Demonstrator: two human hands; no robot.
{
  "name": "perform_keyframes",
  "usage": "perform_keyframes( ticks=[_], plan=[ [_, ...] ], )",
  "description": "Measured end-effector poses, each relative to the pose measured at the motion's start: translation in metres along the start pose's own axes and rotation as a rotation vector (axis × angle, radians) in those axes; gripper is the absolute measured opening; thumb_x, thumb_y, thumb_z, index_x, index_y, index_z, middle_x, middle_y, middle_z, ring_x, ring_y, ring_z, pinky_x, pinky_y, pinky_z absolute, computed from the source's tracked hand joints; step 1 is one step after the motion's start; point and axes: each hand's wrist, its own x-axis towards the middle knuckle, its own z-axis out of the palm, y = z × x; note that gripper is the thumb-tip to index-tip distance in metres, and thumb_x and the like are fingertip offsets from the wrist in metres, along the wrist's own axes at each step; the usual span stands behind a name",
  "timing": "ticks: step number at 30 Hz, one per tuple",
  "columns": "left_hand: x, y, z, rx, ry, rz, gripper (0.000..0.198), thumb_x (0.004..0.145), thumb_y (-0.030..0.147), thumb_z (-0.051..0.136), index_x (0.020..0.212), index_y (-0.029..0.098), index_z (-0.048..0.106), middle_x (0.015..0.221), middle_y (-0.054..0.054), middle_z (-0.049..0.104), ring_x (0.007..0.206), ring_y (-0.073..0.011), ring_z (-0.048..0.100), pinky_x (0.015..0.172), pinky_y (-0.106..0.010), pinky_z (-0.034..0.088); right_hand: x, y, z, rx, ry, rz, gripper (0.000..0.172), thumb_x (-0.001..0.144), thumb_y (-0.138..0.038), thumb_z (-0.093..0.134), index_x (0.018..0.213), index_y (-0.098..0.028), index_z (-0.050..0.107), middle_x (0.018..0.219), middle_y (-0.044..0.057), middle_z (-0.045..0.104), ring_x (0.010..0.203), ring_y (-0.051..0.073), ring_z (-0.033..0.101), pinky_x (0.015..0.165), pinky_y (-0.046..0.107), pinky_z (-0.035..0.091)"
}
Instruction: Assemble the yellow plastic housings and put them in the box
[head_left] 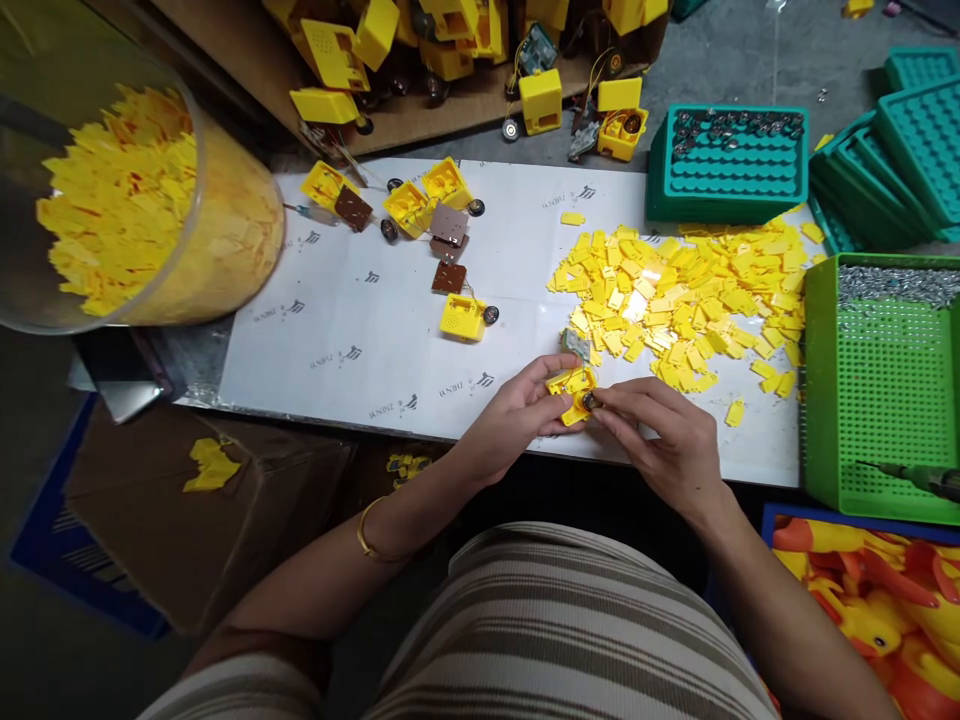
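My left hand (514, 415) holds a small yellow plastic housing (564, 384) near the table's front edge, thumb across its open side. Thin wires run from the housing to a circuit board (577, 345) just above it. My right hand (660, 430) pinches a small round dark speaker (589, 401) at the housing's right side. Further left on the white table (322, 320) lie other open yellow housings (463, 317) with brown boards (448, 278) and round speakers wired to them. A heap of flat yellow pieces (675, 295) spreads beyond my right hand.
A clear tub (244, 230) of yellow pieces stands at left. Teal trays (731, 205) are stacked at the back right. A green basket (821, 390) holds small metal parts and a tool. A cardboard box (420, 125) of housings is behind; orange and yellow toys (877, 610) sit lower right.
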Motion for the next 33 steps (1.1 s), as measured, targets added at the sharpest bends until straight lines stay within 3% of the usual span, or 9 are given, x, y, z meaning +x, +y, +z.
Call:
perform_keyframes(
  ticks=[5, 11, 15, 19, 22, 25, 28, 33],
  plan=[
    [0.0, 0.004, -0.004, 0.011, -0.077, 0.006, 0.048, 0.076, 0.012, 0.061, 0.123, 0.017, 0.054, 0.116, -0.008, 0.061, 0.095, -0.0153, 0.061, 0.083, -0.032, 0.055, 0.006, -0.003, -0.003, 0.067, 0.037, 0.023, 0.019, 0.087, -0.02, 0.06, 0.103, -0.024, 0.069, 0.093, 0.005, 0.07, 0.083, 0.015, 0.066, 0.07, 0.029, 0.056],
    [-0.001, 0.001, -0.013, 0.002, -0.232, -0.008, 0.066, 0.072, 0.018, 0.071, 0.133, 0.02, 0.047, 0.126, -0.013, 0.06, 0.1, -0.0232, 0.064, 0.074, -0.029, 0.053, 0.01, -0.006, 0.0, 0.38, 0.133, 0.279, 0.013, 0.08, -0.023, 0.069, 0.092, -0.025, 0.073, 0.088, 0.004, 0.071, 0.08, 0.016, 0.066, 0.059, 0.026, 0.056],
    [0.002, -0.004, -0.016, -0.039, -0.265, 0.016, 0.066, 0.069, 0.023, 0.075, 0.129, 0.022, 0.048, 0.121, -0.012, 0.062, 0.09, -0.0205, 0.067, 0.064, -0.025, 0.052, 0.01, -0.006, 0.006, 0.668, 0.166, 0.458, 0.015, 0.073, -0.026, 0.074, 0.089, -0.026, 0.075, 0.088, 0.002, 0.073, 0.073, 0.015, 0.067, 0.055, 0.025, 0.058],
    [0.007, -0.006, -0.02, -0.061, -0.227, 0.053, 0.063, 0.062, 0.036, 0.081, 0.117, 0.018, 0.055, 0.106, -0.01, 0.066, 0.083, -0.0181, 0.065, 0.057, -0.022, 0.05, 0.011, -0.001, 0.01, 0.905, 0.147, 0.643, 0.018, 0.065, -0.031, 0.08, 0.082, -0.025, 0.076, 0.078, 0.001, 0.073, 0.061, 0.013, 0.064, 0.048, 0.023, 0.055],
    [0.011, -0.004, -0.024, -0.121, -0.22, -0.015, 0.059, 0.07, 0.059, 0.067, 0.108, 0.015, 0.058, 0.096, -0.011, 0.068, 0.074, -0.0173, 0.064, 0.052, -0.023, 0.05, 0.014, 0.005, 0.01, 1.035, 0.168, 0.711, 0.019, 0.063, -0.035, 0.081, 0.079, -0.025, 0.075, 0.067, 0.0, 0.07, 0.055, 0.01, 0.06, 0.045, 0.019, 0.05],
    [0.014, -0.003, -0.024, -0.102, -0.226, -0.126, 0.062, 0.079, 0.069, 0.048, 0.101, 0.012, 0.06, 0.08, -0.009, 0.067, 0.06, -0.0141, 0.062, 0.042, -0.02, 0.044, 0.016, 0.008, 0.01, 1.016, 0.286, 0.702, 0.02, 0.066, -0.037, 0.079, 0.081, -0.026, 0.075, 0.068, -0.001, 0.069, 0.055, 0.01, 0.059, 0.047, 0.02, 0.05],
    [0.015, -0.004, -0.021, -0.075, -0.251, -0.187, 0.061, 0.082, 0.067, 0.045, 0.101, 0.012, 0.061, 0.08, -0.01, 0.068, 0.06, -0.0139, 0.062, 0.04, -0.019, 0.044, 0.015, 0.002, 0.011, 0.866, 0.349, 0.596, 0.015, 0.073, -0.033, 0.075, 0.086, -0.026, 0.074, 0.075, 0.0, 0.071, 0.061, 0.012, 0.063, 0.054, 0.025, 0.054],
    [0.013, -0.007, -0.014, -0.108, -0.247, -0.127, 0.046, 0.078, 0.057, 0.062, 0.088, 0.012, 0.066, 0.079, -0.006, 0.064, 0.064, -0.0115, 0.059, 0.047, -0.018, 0.048, 0.009, -0.013, 0.009, 0.388, 0.138, 0.211, 0.018, 0.08, -0.017, 0.069, 0.095, -0.026, 0.072, 0.09, 0.002, 0.072, 0.082, 0.015, 0.066, 0.072, 0.03, 0.056]
  ],
)
